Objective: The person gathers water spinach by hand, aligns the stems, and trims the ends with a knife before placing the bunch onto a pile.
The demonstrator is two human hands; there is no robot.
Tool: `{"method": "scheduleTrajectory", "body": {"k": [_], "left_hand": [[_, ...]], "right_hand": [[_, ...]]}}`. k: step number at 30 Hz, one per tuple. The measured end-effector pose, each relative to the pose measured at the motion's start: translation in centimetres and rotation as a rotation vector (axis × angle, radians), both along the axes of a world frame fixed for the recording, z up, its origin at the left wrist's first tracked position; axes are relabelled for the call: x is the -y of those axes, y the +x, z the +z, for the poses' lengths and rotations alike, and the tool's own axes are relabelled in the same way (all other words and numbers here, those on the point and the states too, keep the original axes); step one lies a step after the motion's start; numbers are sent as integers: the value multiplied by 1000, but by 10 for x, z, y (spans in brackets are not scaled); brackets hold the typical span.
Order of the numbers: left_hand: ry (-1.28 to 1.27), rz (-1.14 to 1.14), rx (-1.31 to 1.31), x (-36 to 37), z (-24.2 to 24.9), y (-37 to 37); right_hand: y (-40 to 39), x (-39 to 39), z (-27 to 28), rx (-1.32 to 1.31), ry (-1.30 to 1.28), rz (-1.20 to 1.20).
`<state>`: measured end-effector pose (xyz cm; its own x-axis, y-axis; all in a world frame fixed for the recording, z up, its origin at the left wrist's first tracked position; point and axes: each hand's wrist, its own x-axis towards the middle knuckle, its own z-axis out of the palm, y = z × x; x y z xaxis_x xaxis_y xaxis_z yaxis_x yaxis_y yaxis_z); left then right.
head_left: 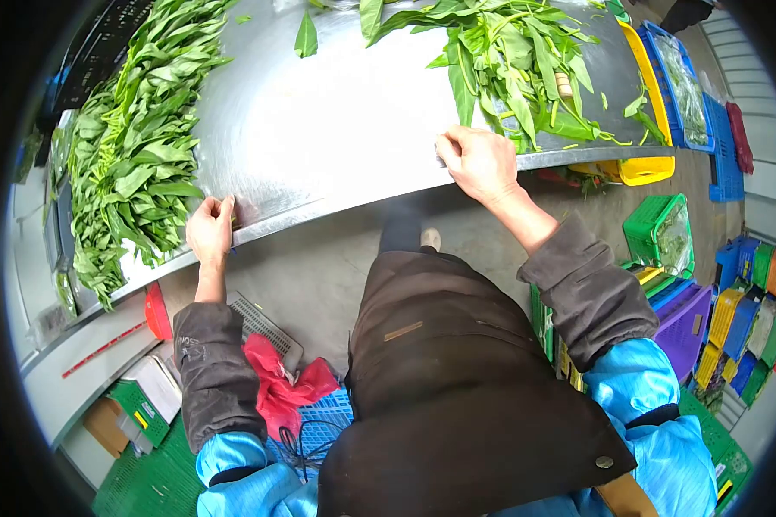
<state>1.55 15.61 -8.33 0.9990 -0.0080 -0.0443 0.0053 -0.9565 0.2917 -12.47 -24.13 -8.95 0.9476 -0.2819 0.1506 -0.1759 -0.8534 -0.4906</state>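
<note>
Leafy greens [142, 142], two lots, both on the metal tabletop [293, 129].

Lot one: a long, dense bank [134, 177] to my left, leaves packed close, lower end reaching the near rim.

Lot two: a loose pile [530, 73] to my right, stems crossing at odd angles, just beyond my right hand [481, 164].

Stray: single leaf [306, 41], lying apart, between the lots.

Left hand [209, 231], one: at the near rim, just beside the bank; fingers bent, thumb raised; nothing visible in it. Whether the fingertips pinch anything, I cannot tell.

Right hand: at the rim, fingers curled nearly to a fist; contents, if any, hidden from me.

Hazards, in my judgement:
1. Leaves at the bank's lower end could slip to the floor [328, 250], should my left sleeve [215, 370] brush them; smooth metal would offer little hold.
2. Crossed stems in the loose pile could drag neighbours along or tear, if tugged singly.
3. Outlying leaves near the yellow crate [649, 73] could go over the table's end, if the pile were pushed outward.
</note>
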Motion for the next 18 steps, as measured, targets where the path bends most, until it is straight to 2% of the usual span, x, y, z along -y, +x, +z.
{"method": "scheduleTrajectory", "body": {"k": [6, 12, 15, 18], "left_hand": [[-2, -21, -7, 0, 0, -1], [-117, -67, 32, -13, -11, 1], [-167, -86, 47, -15, -14, 3], [-203, -99, 51, -17, -15, 1]], "right_hand": [[-1, 1, -6, -44, 7, -13], [1, -3, 7, -78, 64, -61], [-1, -4, -2, 44, 61, -60], [-1, -6, -1, -3, 51, -78]]}}
